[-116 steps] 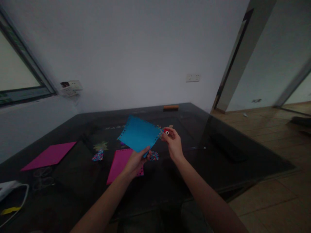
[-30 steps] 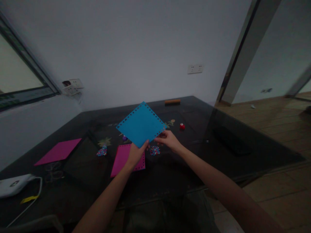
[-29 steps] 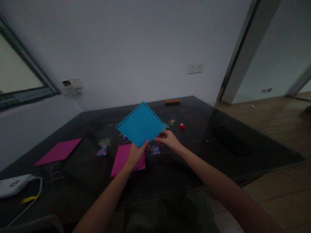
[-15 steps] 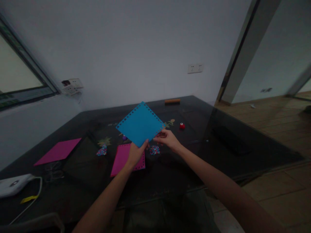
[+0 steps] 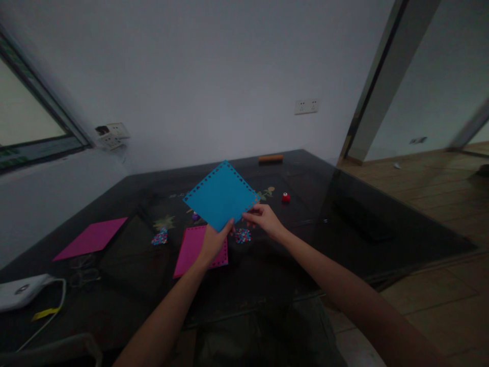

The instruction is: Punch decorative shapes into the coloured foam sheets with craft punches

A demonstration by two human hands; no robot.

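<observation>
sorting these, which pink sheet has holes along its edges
The pink sheet partly behind the left hand: holes line its top and right edges. The far-left sheet shows none.

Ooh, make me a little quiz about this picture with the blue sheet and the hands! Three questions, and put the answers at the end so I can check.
1. Pick one: which hand has its thumb on the face of the sheet?
A) the left hand
B) the right hand
C) neither hand
2. True or false: the red gadget sits on the table, apart from both hands.
3. Fill the gap: a row of small ____ runs along the sheet's upper edges.

Key: 1. A; 2. true; 3. holes
</observation>
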